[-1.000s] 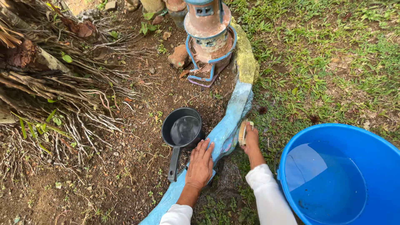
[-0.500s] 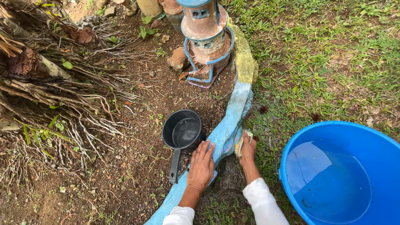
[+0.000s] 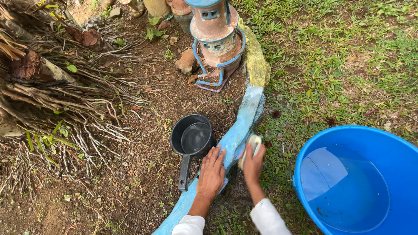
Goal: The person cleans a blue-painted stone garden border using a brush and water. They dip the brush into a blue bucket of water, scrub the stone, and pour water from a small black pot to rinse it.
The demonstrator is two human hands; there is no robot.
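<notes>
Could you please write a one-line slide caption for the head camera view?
Left hand flat on blue curb, right hand pressing sponge against it.

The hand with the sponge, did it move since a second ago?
Yes. The right hand with the sponge slid down the blue curb toward the person, away from the lantern ornament. The black pot stayed put.

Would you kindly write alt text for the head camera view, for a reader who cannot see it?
A person's right hand presses a pale sponge against a curved blue-painted concrete garden edging, while the left hand rests flat on it. A dark handled metal pot of water sits on soil at left; a large blue plastic tub of water stands on grass at right.
</notes>
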